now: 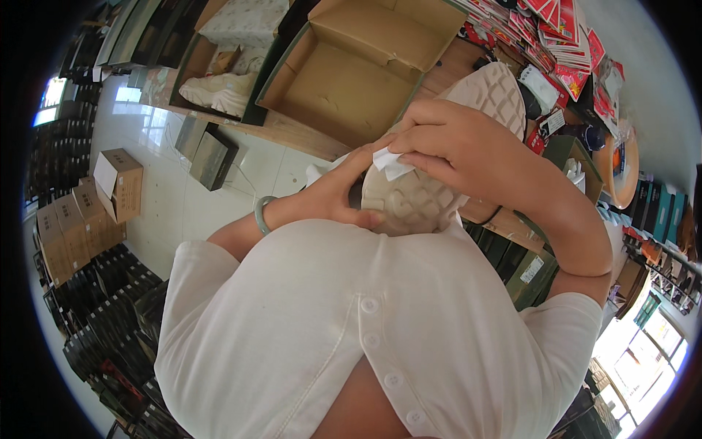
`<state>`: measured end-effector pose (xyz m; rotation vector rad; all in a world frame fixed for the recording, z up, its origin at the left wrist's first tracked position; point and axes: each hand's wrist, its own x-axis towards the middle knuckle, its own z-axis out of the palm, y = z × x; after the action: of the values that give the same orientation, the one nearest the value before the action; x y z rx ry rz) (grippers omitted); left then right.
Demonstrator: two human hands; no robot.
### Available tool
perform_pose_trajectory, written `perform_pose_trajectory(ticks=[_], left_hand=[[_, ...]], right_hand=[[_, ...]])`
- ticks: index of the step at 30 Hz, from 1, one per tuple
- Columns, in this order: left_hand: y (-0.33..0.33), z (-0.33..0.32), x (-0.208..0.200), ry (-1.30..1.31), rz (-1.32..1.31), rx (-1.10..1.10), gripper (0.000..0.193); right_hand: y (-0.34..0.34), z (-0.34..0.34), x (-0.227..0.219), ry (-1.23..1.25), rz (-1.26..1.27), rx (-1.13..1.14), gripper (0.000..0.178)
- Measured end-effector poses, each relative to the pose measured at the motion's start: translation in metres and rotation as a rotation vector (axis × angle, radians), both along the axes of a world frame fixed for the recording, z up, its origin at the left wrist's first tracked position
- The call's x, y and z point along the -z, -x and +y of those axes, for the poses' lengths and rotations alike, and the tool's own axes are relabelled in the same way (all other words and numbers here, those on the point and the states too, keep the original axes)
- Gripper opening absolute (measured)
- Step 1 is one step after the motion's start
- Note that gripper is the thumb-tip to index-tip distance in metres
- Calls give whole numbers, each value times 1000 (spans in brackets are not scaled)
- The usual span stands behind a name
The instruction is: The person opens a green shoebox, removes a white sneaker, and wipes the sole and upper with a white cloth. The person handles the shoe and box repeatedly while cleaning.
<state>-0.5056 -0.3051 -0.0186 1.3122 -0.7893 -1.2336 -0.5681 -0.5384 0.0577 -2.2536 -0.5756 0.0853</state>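
A beige shoe is tilted in front of my chest, its thick sole (420,201) with raised diamond tread facing up toward me. My left hand (338,186), with a bangle at the wrist, is closed round one end of the shoe, thumb on the sole's edge. My right hand (450,139) reaches across the middle of the sole. Between its thumb and fingers is a small folded white tissue (393,164), pressed against the sole's edge near my left fingers. The shoe's upper is mostly hidden beneath the sole.
Beyond my hands lies an open, bare cardboard box (322,91) on a wooden table. Left of it, a second box holds a pale shoe (217,94) and wrapping paper. Red printed cards (567,44) pile up at the far right. Stacked cartons (80,219) stand on the floor at left.
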Motion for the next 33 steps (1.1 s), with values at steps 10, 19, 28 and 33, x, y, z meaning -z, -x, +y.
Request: perform_pose_trajectory(ticks=[10,19,28,33], left_hand=[[1,-1,0,-2,14,4,102],[3,0,1,-38,45,1,102],[0,-3,-10,-182,104,19,113],[2,-2,2,45,-85,-32,113]], right_hand=[[4,-1,7,65,-73,16,18],[6,5,12,101,-118,51,20],[5,10,16,140,-177,149,14],[3,-5,16,-208,-194,630,14]])
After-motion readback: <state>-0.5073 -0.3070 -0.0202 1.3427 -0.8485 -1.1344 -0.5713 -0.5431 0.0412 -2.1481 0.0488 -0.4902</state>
